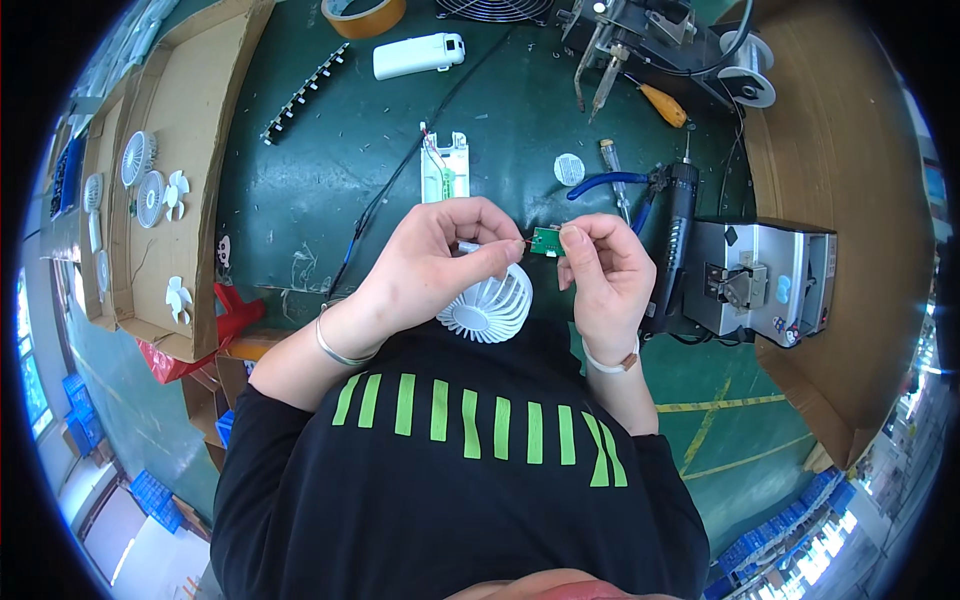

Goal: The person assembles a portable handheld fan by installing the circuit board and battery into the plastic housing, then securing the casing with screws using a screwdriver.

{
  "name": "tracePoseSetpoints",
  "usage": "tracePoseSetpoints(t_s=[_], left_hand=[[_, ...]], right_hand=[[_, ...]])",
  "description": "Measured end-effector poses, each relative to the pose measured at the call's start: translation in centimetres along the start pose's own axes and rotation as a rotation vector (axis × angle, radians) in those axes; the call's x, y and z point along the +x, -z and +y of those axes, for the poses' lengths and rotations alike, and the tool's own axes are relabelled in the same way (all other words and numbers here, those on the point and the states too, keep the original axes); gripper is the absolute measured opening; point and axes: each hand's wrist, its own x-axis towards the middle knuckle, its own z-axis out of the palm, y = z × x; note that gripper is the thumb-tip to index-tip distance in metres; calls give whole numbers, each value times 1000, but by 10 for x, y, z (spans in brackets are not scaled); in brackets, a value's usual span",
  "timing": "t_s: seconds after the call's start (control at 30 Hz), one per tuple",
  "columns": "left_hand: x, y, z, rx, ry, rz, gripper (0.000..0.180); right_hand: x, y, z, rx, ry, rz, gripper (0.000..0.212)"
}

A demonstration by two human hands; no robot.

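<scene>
Between the thumb and fingers of my right hand [608, 275] is a small green circuit board [546, 241], held level above the mat. My left hand [450, 250] is closed in a pinch on a thin red wire [527, 242] at the board's left edge. Below my left hand is a white fan head [487, 308] with a slatted round grille, partly covered by the fingers. Just beyond that hand lies an open white handle shell [458, 160] with a green part inside; its lower end is hidden.
Blue-handled pliers [607, 183], a screwdriver [614, 165] and a black electric screwdriver [681, 215] lie at right, near a grey metal machine [757, 280]. A soldering stand [625, 45] stands far right. Cardboard trays with fan parts [150, 200] flank the left side.
</scene>
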Motion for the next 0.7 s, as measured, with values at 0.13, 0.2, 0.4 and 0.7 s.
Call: tracePoseSetpoints(t_s=[0.13, 0.2, 0.4, 0.7], left_hand=[[-5, 4, 3, -55, 16, -14, 13], [-8, 9, 4, -65, 29, -2, 12], [-33, 61, 28, 8, -291, 327, 6], [-41, 103, 20, 1356, -485, 846, 6]], right_hand=[[0, -4, 3, 21, -2, -39, 10], [2, -6, 3, -24, -3, -95, 9], [6, -2, 9, -151, -26, -172, 8], [4, -7, 6, -274, -4, -275, 7]])
